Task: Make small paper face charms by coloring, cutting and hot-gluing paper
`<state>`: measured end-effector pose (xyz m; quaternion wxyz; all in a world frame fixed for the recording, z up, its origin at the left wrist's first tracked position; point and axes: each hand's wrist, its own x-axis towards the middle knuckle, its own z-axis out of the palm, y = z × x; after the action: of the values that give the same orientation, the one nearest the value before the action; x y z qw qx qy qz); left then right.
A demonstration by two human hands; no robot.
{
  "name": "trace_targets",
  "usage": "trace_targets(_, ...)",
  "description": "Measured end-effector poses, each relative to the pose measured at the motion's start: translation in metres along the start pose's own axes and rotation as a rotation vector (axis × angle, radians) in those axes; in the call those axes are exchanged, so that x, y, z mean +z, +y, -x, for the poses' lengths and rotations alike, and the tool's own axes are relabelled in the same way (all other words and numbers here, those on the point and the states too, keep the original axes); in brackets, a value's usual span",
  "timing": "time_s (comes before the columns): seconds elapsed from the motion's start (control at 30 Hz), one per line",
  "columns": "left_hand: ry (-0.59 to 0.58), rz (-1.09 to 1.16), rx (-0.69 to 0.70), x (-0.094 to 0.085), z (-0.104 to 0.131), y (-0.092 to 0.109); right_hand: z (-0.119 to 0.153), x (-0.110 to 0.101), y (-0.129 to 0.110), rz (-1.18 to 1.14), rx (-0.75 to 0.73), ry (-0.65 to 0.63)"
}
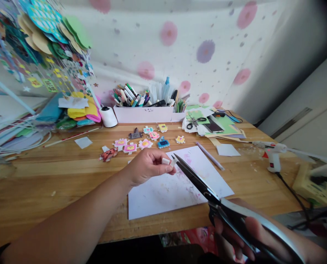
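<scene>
My left hand is closed in a pinch on a small white paper piece, above a white sheet with pink smudges. In my right hand are large scissors, fingers through the handles. The blade tips touch or nearly touch the paper at my left fingertips, with the blades slightly apart. Beyond the hands lie several small coloured paper pieces with tabs, among them a blue one, a yellow one and a red one.
A white box of pens stands at the back beside a thread spool. Papers and small scissors lie back right, a glue gun at the right. A purple stick crosses the sheet's edge. Paper decorations hang upper left.
</scene>
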<state>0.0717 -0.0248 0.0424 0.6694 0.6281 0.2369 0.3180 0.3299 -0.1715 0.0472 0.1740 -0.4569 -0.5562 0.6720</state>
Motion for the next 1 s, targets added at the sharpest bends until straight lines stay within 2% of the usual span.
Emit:
trace_targets(0.1, 0.026, -0.008, -0.015, 0.000, 0.000, 0.000, 0.002, 0.002, -0.002, 0.080, 0.010, 0.029)
trace_targets(0.17, 0.042, 0.007, -0.039, 0.001, 0.000, 0.000, 0.003, 0.001, 0.002, 0.074, -0.017, 0.096)
trace_targets(0.33, 0.051, -0.003, -0.092, 0.012, 0.001, -0.005, -0.012, -0.005, 0.014, 0.067, -0.305, 0.425)
trace_targets(0.4, 0.056, -0.105, -0.094, 0.019, 0.002, -0.008, -0.026, -0.005, 0.010, 0.090, -0.354, 0.513)
trace_targets(0.5, 0.055, -0.403, -0.054, 0.028, 0.004, -0.013, -0.047, 0.001, -0.006, 0.110, -0.362, 0.619)
trace_targets(0.57, 0.046, -0.576, -0.005, 0.033, 0.005, -0.014, -0.058, 0.005, -0.018, 0.099, -0.353, 0.653)
trace_targets(0.63, 0.036, -0.648, 0.047, 0.035, 0.006, -0.014, -0.066, 0.009, -0.027, 0.105, -0.348, 0.668)
trace_targets(0.8, 0.008, -0.660, 0.136, 0.034, 0.007, -0.010, -0.076, 0.012, -0.034, 0.152, -0.339, 0.682)
trace_targets(1.0, 0.039, -0.623, 0.150, 0.031, 0.008, -0.005, -0.075, 0.006, -0.034, 0.166, -0.334, 0.659)
